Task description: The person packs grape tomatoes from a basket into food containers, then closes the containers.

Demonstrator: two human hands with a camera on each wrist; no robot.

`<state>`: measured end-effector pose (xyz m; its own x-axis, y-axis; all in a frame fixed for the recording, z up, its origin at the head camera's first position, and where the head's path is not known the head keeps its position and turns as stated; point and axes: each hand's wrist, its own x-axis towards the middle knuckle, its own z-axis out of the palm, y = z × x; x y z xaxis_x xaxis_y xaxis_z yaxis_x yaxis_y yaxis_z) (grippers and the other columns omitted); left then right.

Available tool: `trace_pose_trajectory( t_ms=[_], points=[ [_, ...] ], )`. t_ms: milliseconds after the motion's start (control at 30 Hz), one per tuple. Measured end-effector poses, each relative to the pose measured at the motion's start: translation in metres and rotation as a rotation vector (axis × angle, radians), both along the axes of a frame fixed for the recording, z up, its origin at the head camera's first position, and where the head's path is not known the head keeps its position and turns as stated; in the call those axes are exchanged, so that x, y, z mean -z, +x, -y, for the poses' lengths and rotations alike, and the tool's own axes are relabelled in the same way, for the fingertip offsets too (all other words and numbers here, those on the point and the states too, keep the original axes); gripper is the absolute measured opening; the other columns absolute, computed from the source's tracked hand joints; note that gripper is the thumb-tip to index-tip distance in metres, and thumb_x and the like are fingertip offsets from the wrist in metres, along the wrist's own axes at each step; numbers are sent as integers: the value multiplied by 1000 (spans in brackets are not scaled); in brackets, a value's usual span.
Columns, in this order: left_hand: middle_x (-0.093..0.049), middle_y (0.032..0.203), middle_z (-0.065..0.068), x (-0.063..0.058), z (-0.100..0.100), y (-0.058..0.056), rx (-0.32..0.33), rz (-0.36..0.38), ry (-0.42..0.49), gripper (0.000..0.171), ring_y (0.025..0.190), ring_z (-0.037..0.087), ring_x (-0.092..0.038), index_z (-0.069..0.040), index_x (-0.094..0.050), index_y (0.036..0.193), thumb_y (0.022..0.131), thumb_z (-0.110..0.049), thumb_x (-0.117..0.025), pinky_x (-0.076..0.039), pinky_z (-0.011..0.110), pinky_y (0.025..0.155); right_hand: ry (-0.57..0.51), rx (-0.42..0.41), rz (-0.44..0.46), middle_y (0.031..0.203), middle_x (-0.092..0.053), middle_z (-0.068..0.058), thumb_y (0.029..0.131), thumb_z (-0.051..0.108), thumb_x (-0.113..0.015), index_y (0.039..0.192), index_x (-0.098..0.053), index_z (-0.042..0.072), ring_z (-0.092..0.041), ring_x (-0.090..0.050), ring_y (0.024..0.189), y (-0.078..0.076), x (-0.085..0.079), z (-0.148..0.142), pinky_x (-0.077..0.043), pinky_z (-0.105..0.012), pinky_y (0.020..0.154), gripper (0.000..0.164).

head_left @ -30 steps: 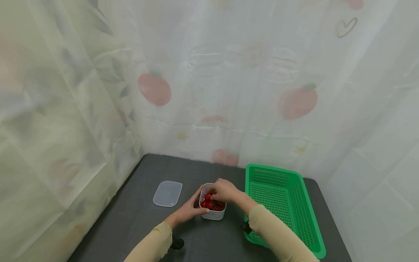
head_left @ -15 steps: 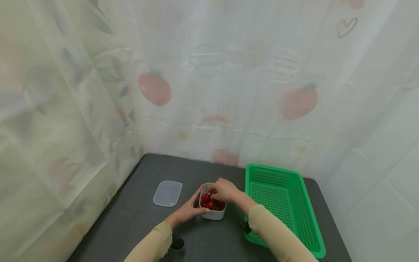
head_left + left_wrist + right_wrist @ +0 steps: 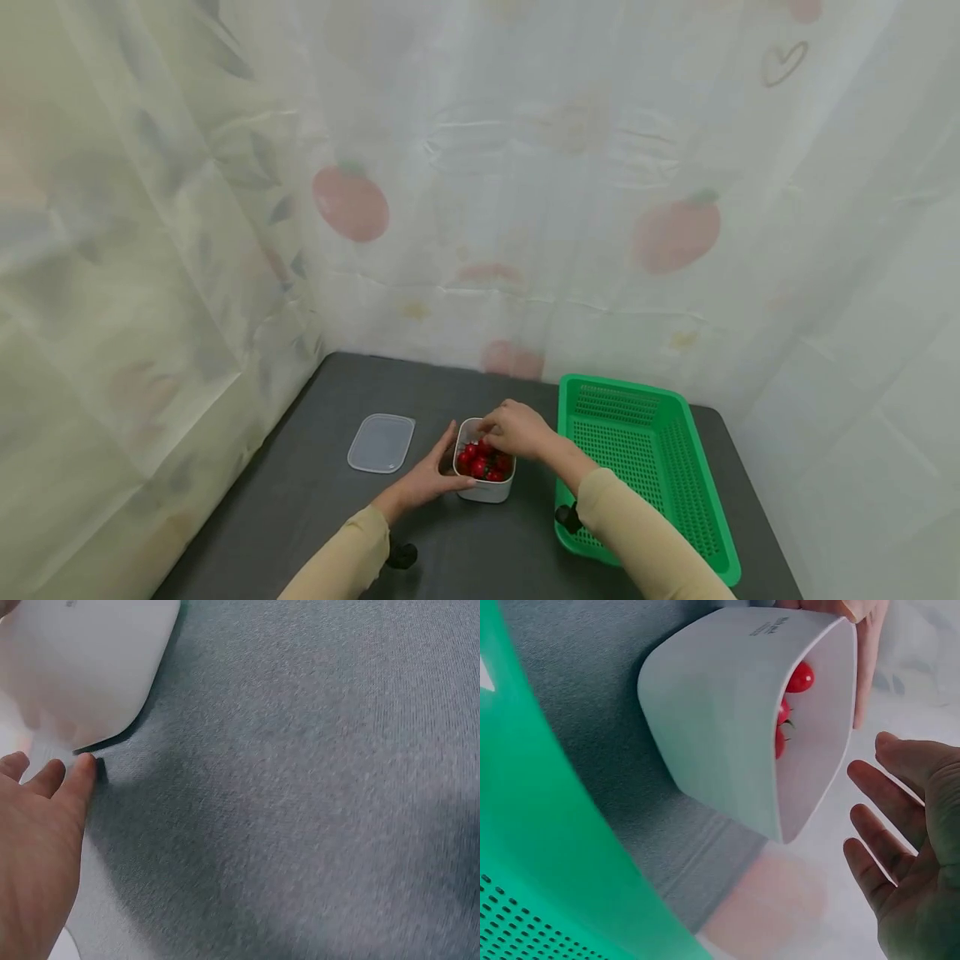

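A white square container stands on the dark table with several cherry tomatoes inside, some with green stems. My left hand holds it from the left, thumb over the front rim and fingers along the far left side. In the left wrist view, fingertips lie close to the container's lower wall. My right hand is over the container's far right corner. The right wrist view shows its fingers spread loosely above the container's mouth, nothing between them. The hand partly hides the tomatoes in the head view.
A clear flat lid lies on the table to the left of the container. To the right sits a large green perforated basket, partly under my right forearm. Printed curtains hang behind and at both sides of the table.
My right hand's fingertips have lifted slightly up and away from the tomatoes. The tomatoes lie a little differently. My left hand keeps its hold, and the head view has shifted slightly.
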<state>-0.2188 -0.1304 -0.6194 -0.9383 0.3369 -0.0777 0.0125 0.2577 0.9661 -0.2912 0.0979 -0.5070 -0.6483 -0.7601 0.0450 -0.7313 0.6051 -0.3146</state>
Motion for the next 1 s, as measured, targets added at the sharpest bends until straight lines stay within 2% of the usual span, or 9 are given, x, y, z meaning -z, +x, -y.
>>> trace_pose_trajectory(
  t_ms=[100, 233, 333, 500, 700, 867, 1000],
  points=[
    [-11, 169, 19, -4, 6, 1, -28, -3, -39, 105, 152, 42, -18, -20, 3, 166, 96, -36, -73, -29, 62, 113, -16, -14, -27, 113, -75, 3, 99, 18, -66, 122, -77, 14, -21, -60, 108, 3, -5, 1, -51, -41, 94, 25],
    [-14, 168, 20, -12, 19, 3, -48, 1, -33, 89, 151, 44, -22, -19, -6, 166, 101, -38, -64, -27, 64, 114, -51, -42, -65, 115, -74, 2, 101, 19, -65, 123, -76, 13, -23, -61, 110, 9, -11, 6, -50, -41, 95, 25],
    [-19, 167, 21, -18, 34, 7, -66, 4, -13, 79, 149, 43, -26, -16, -12, 166, 105, -33, -59, -27, 62, 114, -57, -53, -86, 120, -73, 1, 102, 18, -63, 126, -75, 15, -24, -60, 115, 13, -14, 12, -49, -40, 98, 27],
    [-25, 165, 20, -26, 63, 13, -132, 5, -37, 69, 149, 41, -28, -14, -19, 165, 108, -32, -53, -28, 61, 115, -39, -66, -77, 131, -67, 2, 104, 18, -59, 135, -69, 19, -22, -57, 125, 24, -16, 25, -47, -39, 103, 33],
    [-32, 164, 15, -33, 99, 21, -248, 8, -101, 73, 150, 39, -28, -12, -23, 164, 106, -44, -54, -27, 60, 115, -29, -117, -69, 141, -60, 4, 105, 26, -60, 143, -61, 19, -19, -52, 133, 39, -13, 46, -44, -37, 107, 38],
    [-37, 160, 22, -33, 123, 23, -331, -66, -152, 65, 148, 41, -31, -2, -29, 160, 109, -35, -52, -29, 59, 115, -46, -145, -62, 145, -58, 3, 105, 26, -61, 146, -58, 18, -18, -50, 136, 50, -5, 68, -42, -37, 109, 42],
    [-37, 158, 26, -32, 138, 26, -388, -81, -200, 61, 146, 43, -32, 1, -31, 159, 110, -31, -49, -30, 59, 114, -74, -165, -42, 146, -57, 0, 102, 20, -63, 145, -58, 14, -19, -51, 135, 60, 6, 85, -40, -35, 111, 44]
  ],
)
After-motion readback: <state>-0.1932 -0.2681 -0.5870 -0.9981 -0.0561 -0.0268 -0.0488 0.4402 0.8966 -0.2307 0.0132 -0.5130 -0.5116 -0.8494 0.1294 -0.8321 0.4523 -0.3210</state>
